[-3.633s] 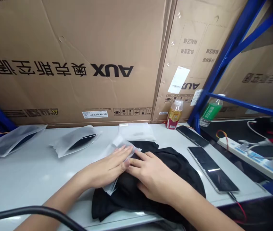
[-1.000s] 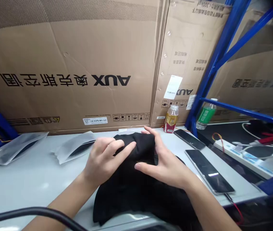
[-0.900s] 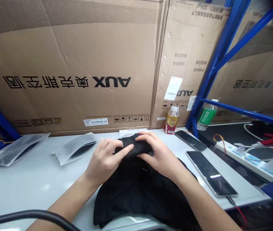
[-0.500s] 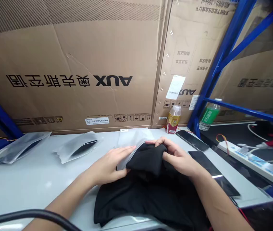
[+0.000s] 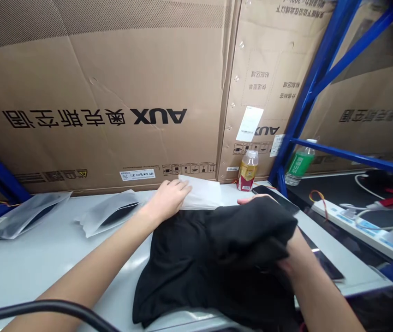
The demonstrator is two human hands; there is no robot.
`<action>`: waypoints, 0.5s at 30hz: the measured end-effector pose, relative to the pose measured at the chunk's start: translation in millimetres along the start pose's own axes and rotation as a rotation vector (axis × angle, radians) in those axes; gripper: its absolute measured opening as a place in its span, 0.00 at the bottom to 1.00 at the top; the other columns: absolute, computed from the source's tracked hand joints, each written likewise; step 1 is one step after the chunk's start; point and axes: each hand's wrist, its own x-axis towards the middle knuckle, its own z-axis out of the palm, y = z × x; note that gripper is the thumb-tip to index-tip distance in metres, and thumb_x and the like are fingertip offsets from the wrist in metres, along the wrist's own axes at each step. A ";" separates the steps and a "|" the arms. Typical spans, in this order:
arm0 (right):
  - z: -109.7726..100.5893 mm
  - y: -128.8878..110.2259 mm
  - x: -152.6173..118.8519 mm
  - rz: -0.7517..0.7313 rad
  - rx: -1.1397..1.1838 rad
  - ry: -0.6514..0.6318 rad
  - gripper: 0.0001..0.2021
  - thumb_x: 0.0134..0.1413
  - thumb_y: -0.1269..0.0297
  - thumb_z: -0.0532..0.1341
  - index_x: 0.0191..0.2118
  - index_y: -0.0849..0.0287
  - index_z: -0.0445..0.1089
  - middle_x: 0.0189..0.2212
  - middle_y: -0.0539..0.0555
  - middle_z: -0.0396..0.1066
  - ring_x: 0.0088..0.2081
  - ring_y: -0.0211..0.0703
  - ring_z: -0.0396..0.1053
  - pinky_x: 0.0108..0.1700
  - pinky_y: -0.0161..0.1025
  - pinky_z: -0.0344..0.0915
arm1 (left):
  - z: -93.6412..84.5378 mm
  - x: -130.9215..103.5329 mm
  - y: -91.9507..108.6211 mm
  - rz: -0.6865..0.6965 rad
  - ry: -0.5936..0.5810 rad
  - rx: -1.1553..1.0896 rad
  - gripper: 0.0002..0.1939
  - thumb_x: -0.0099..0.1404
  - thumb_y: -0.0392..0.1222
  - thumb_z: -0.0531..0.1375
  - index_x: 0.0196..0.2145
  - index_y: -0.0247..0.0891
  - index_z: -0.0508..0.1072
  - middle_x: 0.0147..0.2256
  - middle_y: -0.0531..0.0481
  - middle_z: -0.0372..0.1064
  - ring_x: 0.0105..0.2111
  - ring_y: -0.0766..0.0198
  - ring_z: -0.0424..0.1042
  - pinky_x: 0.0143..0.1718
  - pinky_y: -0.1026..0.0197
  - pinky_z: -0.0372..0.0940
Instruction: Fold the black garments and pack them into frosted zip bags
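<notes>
Now the left hand (image 5: 171, 199) slides up to the frosted plastic bags (image 5: 202, 193) mid-frame, fingers curled, whether pinching I can't tell; black cloth (image 5: 182, 267) sprawls lower centre, its raised fold shifted rightward since a moment ago, over the right hand (image 5: 295, 256), whose grip is hidden.

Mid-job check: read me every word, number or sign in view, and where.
"AUX 奥克斯空调", upside down: large carton.
"KFR-46…" and "25", upside down: its white sticker.
Warning triangle and handling icons: carton's lower edge.
"AUX", "粘贴区域", "快递面单", "分拣标签", upside down: carton face to right.
Too blurred or small: far-right carton, red-gold bottle, green-labelled bottle, finer print.
None seen: black cloth.
</notes>
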 end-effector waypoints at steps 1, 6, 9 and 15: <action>5.2 -6.0 -4.0 0.042 0.052 0.038 0.16 0.72 0.47 0.54 0.53 0.49 0.70 0.45 0.60 0.82 0.42 0.55 0.83 0.42 0.49 0.81 | -5.0 1.4 3.8 0.001 0.000 -0.011 0.21 0.71 0.32 0.59 0.60 0.33 0.75 0.65 0.31 0.67 0.66 0.35 0.66 0.64 0.29 0.62; 32.4 -50.0 -31.9 0.148 0.242 0.190 0.16 0.70 0.51 0.61 0.57 0.50 0.68 0.61 0.59 0.72 0.63 0.56 0.71 0.64 0.54 0.71 | -48.8 -24.6 54.5 -0.007 -0.096 -0.640 0.21 0.82 0.48 0.49 0.67 0.46 0.67 0.64 0.46 0.71 0.63 0.51 0.72 0.62 0.46 0.70; 32.4 -67.7 -45.3 0.066 0.284 -0.110 0.22 0.73 0.54 0.57 0.68 0.44 0.62 0.72 0.54 0.60 0.71 0.54 0.61 0.67 0.52 0.68 | -62.9 -47.5 80.3 0.064 -0.172 -0.807 0.27 0.75 0.44 0.62 0.69 0.50 0.64 0.64 0.48 0.71 0.61 0.50 0.74 0.59 0.49 0.74; -9.0 -55.6 -36.6 0.031 -0.057 -0.136 0.35 0.68 0.51 0.63 0.75 0.38 0.50 0.74 0.56 0.54 0.63 0.59 0.70 0.53 0.51 0.79 | -58.9 -63.2 58.9 0.371 0.184 -0.324 0.30 0.73 0.23 0.51 0.64 0.46 0.72 0.69 0.45 0.64 0.67 0.52 0.66 0.66 0.45 0.68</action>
